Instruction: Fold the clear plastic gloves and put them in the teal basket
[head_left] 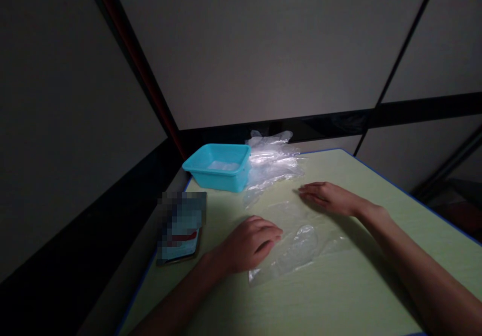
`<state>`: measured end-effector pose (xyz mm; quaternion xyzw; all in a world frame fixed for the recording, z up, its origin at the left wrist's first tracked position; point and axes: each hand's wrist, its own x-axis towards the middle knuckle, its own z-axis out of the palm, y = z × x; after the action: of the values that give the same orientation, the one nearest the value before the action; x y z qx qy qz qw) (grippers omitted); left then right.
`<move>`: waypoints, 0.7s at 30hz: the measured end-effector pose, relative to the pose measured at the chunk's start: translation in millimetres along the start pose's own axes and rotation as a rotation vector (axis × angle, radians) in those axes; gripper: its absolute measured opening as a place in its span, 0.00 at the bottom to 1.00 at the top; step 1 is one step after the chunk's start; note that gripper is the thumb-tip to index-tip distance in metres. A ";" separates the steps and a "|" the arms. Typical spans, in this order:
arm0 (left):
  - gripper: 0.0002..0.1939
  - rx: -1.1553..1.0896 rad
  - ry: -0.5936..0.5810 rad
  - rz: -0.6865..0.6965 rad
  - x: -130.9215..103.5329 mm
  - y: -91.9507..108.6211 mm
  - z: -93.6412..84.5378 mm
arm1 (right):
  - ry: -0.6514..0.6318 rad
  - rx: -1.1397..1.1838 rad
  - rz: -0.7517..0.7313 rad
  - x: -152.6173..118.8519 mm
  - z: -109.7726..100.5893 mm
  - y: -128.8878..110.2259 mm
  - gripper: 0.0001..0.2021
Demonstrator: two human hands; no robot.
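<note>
A clear plastic glove [301, 248] lies spread on the pale green table [233, 306]. At its left edge is my left hand [251, 243], its fingers curled together; whether they pinch any film is too small to tell. My right hand [326, 197] hovers or rests just beyond the glove's upper right side, fingers stretched forward and apart from the film. Farther back, a heap of clear plastic gloves [273, 162] sits against the right side of a turquoise basin [222, 180].
Inside the basin lies something whitish. A phone [181, 230] with a blurred screen rests at the table's left edge. Behind the table stands a grey panelled wall [263, 49] with a dark band. Blue edging runs round the tabletop.
</note>
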<state>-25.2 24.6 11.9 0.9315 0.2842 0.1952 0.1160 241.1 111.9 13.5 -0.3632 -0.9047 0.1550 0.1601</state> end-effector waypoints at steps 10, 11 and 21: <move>0.12 0.157 -0.091 0.166 3.4 22.7 8.0 | -0.032 -0.115 -0.081 4.8 13.1 -11.6 0.21; 0.12 0.159 -0.108 0.180 3.9 26.4 9.2 | -0.046 -0.132 -0.089 5.5 14.7 -14.2 0.21; 0.13 0.099 -0.182 0.328 4.7 54.4 23.6 | -0.135 -0.137 -0.244 9.8 27.5 -56.5 0.25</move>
<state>14.8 -19.3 9.9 0.9837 0.1259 0.1125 0.0619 189.0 75.4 12.9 -0.2495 -0.9592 0.0961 0.0915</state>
